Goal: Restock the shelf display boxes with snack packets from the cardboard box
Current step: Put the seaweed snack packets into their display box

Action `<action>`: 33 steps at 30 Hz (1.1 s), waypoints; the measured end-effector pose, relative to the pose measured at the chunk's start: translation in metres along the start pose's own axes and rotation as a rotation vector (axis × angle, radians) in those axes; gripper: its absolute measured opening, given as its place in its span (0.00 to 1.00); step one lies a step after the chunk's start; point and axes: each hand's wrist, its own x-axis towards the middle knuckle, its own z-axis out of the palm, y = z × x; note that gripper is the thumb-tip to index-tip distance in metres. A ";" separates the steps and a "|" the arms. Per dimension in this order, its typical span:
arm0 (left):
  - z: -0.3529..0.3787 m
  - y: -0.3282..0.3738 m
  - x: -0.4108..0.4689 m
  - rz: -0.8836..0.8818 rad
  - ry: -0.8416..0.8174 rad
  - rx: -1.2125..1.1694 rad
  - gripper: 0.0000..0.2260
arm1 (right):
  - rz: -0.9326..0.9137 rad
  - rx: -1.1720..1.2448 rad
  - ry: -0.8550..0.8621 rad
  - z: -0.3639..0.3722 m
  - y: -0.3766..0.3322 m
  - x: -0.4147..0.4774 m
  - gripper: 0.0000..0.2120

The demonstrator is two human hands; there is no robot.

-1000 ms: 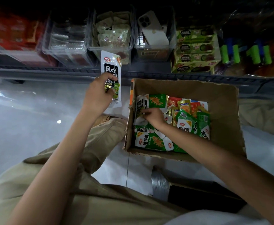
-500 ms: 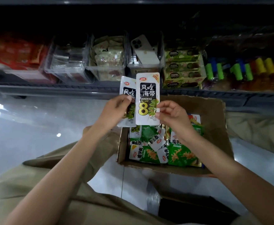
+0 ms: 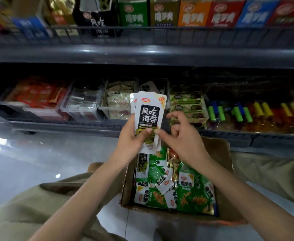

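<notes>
While the left hand (image 3: 130,140) grips 风吃海带 packets (image 3: 149,113), the loosely curled right hand (image 3: 183,141) touches them.

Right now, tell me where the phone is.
Head view, centre: the phone lies in a clear bin on the lower shelf, above the white packets in the left hand.

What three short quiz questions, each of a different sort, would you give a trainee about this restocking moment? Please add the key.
1. True or false: the left hand holds white-and-black packets.
2. Which colour is most common among the packets in the cardboard box? A green, B blue, C black.
3. Fill in: the matching display box on the upper shelf is coloured ___.
Key: 1 true; 2 A; 3 black.
</notes>
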 end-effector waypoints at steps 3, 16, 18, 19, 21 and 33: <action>-0.012 0.016 0.009 0.079 -0.019 0.032 0.18 | 0.057 0.314 -0.042 -0.026 -0.018 0.021 0.22; -0.013 0.072 0.042 0.307 -0.029 0.090 0.38 | -0.267 0.523 -0.140 -0.066 -0.081 0.081 0.10; -0.018 0.078 0.049 0.356 -0.012 0.117 0.37 | -0.292 0.409 -0.144 -0.066 -0.087 0.090 0.12; -0.020 0.080 0.052 0.373 -0.002 0.116 0.37 | -0.287 0.339 -0.146 -0.068 -0.091 0.095 0.12; -0.025 0.087 0.060 0.392 0.023 0.070 0.37 | -0.276 0.288 -0.161 -0.073 -0.101 0.106 0.14; -0.074 0.115 0.103 0.438 0.309 0.354 0.41 | -0.574 0.400 -0.031 -0.071 -0.156 0.145 0.15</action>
